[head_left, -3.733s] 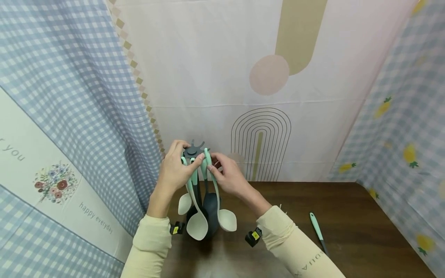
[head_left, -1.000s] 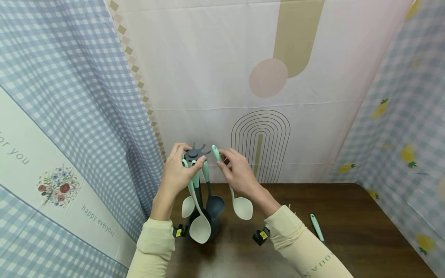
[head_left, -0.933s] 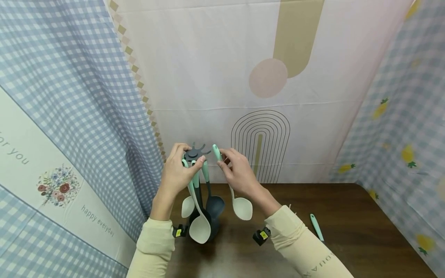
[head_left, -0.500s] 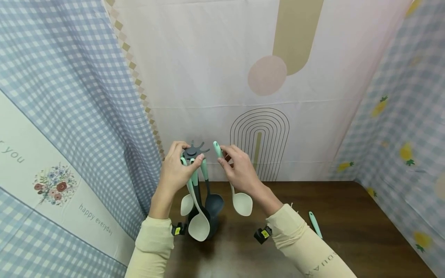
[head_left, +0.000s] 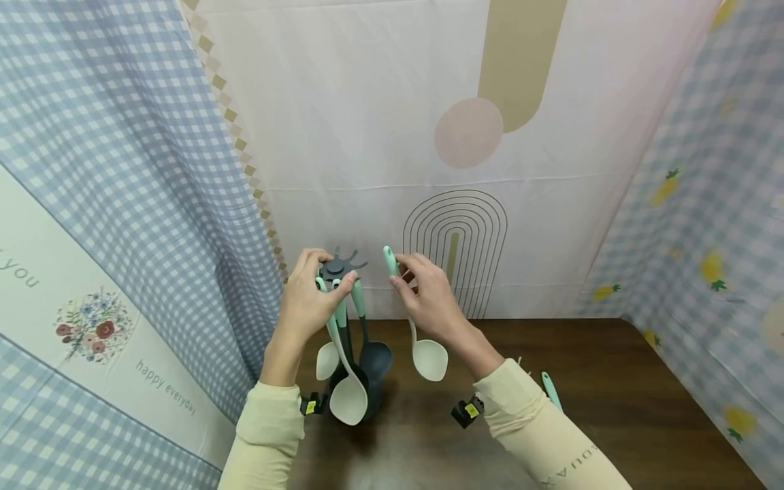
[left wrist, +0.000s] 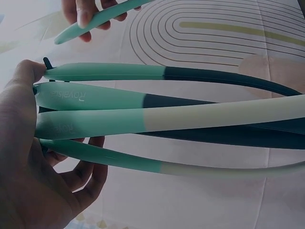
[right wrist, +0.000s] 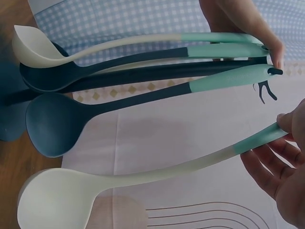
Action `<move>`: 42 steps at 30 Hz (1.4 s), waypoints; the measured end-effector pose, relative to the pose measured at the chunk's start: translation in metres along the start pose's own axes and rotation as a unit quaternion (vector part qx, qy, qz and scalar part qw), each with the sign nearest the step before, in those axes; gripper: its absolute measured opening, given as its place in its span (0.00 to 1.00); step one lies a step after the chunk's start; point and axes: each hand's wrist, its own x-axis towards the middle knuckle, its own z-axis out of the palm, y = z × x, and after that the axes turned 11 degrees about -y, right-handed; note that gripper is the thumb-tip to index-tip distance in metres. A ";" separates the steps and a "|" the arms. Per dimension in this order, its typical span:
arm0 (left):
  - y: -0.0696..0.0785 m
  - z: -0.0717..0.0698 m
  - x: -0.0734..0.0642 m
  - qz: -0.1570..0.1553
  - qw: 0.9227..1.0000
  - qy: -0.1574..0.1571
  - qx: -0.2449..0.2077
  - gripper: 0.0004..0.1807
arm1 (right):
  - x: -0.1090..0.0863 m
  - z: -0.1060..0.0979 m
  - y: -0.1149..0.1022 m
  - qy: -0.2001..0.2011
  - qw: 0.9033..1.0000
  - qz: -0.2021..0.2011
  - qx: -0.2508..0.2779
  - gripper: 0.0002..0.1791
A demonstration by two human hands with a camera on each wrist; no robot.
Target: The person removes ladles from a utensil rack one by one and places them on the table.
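Note:
My left hand [head_left: 304, 303] grips the top of a dark utensil rack [head_left: 336, 269], its thumb and fingers on either side of the hooked crown. From the hooks hang a white ladle [head_left: 349, 401], a smaller-looking white ladle [head_left: 327, 361] and dark blue ladles [right wrist: 55, 124], all with mint-green handles [left wrist: 86, 121]. To the right of the rack, my right hand [head_left: 431, 299] pinches the green handle of another white ladle [head_left: 431, 361]. That ladle hangs bowl down, apart from the hooks, as the right wrist view also shows. Bare dark hooks [right wrist: 266, 90] stick out between the two hands.
A green-handled utensil [head_left: 551, 390] lies on the brown wooden table [head_left: 631, 408], partly hidden by my right sleeve. Behind stands a patterned white cloth [head_left: 361, 136]; blue checked curtains [head_left: 153, 170] close off the left and right sides.
The white ladle in my right hand has come off the rack's hooks and moved to the right, drifting slightly farther in the last second. My left hand has stayed on the rack's top.

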 end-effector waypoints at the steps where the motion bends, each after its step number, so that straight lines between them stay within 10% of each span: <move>1: 0.000 0.000 0.000 0.000 1.000 -0.001 0.001 0.36 | -0.001 -0.001 0.001 0.002 1.000 0.003 -0.001 0.18; 42: 0.001 0.000 -0.001 -0.001 1.000 0.004 -0.006 0.35 | -0.017 -0.040 0.036 0.062 0.997 0.051 -0.018 0.18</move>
